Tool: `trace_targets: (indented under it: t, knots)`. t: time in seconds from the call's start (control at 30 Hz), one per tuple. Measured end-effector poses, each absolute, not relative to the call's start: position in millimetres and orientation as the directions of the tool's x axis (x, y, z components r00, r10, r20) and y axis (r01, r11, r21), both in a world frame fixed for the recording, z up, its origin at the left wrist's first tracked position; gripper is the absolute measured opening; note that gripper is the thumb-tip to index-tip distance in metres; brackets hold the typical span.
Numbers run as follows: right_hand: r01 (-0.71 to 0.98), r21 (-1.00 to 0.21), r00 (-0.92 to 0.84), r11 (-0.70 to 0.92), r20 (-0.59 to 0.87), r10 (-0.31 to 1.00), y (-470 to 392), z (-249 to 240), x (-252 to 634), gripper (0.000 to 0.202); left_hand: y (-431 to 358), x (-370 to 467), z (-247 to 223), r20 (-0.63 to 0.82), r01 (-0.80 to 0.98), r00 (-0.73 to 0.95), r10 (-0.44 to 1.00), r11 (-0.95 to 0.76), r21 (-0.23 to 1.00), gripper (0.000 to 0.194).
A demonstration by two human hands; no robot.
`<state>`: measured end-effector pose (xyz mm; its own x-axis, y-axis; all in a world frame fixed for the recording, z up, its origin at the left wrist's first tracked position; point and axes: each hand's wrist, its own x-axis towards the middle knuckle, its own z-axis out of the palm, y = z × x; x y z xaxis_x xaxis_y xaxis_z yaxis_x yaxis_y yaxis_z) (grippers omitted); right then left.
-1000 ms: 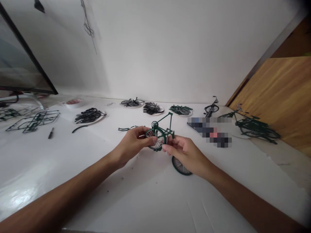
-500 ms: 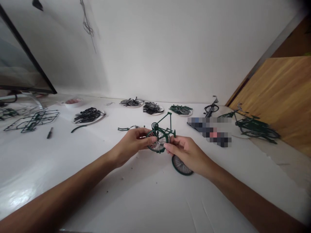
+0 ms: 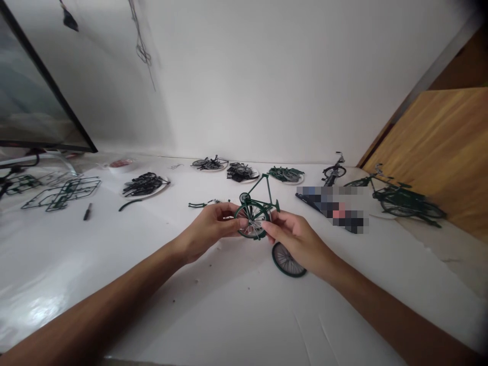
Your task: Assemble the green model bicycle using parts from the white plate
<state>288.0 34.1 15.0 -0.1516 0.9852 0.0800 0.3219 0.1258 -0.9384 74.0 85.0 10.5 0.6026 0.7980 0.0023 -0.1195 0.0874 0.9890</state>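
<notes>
Creases (image 3: 324, 330) mark the white tabletop (image 3: 217, 325) at its near side, right of the middle, and a few small dark specks (image 3: 174, 301) lie farther left. Beyond them a loose wheel (image 3: 288, 260) with a green rim lies partly under the right hand (image 3: 299, 236).

Both hands are clamped on one spoked green wheel (image 3: 253, 223), held up at the middle of the view together with a small green bicycle frame (image 3: 270, 189). The left hand (image 3: 209, 226) has its thumb over the spokes near the hub; the right hand pinches the wheel's right edge, its other fingers partly hidden behind. The frame's tubes rise above the wheel.

Just beyond the left hand is a thin green part (image 3: 197, 205). To the left lie a screwdriver (image 3: 87, 212), a curved black strip (image 3: 129, 204) and several green wire pieces (image 3: 63, 194). On the right is a dark flat object (image 3: 307, 200), mostly blurred out, with a green bicycle (image 3: 407, 201) past it.

Farther back, black parts (image 3: 143, 184) fill a plate on the left, and three more plates hold piles of dark and green parts (image 3: 285, 174). A bowl (image 3: 121, 166) with reddish contents sits behind the left plate, and a small black bicycle (image 3: 334, 170) stands toward the right. Behind all this rises a pale wall (image 3: 267, 81) with a hanging cord (image 3: 142, 48), between a screen (image 3: 38, 96) and a wooden panel (image 3: 446, 157).
</notes>
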Motion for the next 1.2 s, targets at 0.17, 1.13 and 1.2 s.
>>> trace_targets:
  t: [0.17, 1.13, 1.2]
  knots:
    - [0.333, -0.934, -0.134, 0.129, 0.089, 0.987, 33, 17, 288, 0.031, 86, 74, 9, 0.020, -0.130, 0.598, 0.802, 0.072, 0.989, 0.031]
    - [-0.224, -0.944, -0.259, -0.243, -0.182, 0.948, 38, 19, 291, 0.025, 72, 55, 26, 0.538, 0.276, 0.801, 0.263, -0.959, 0.059, 0.027]
    - [-0.317, -0.881, -0.315, -0.352, -0.252, 0.915, 36, 20, 291, 0.035, 70, 55, 30, 0.514, 0.291, 0.818, 0.257, -0.957, 0.014, 0.027]
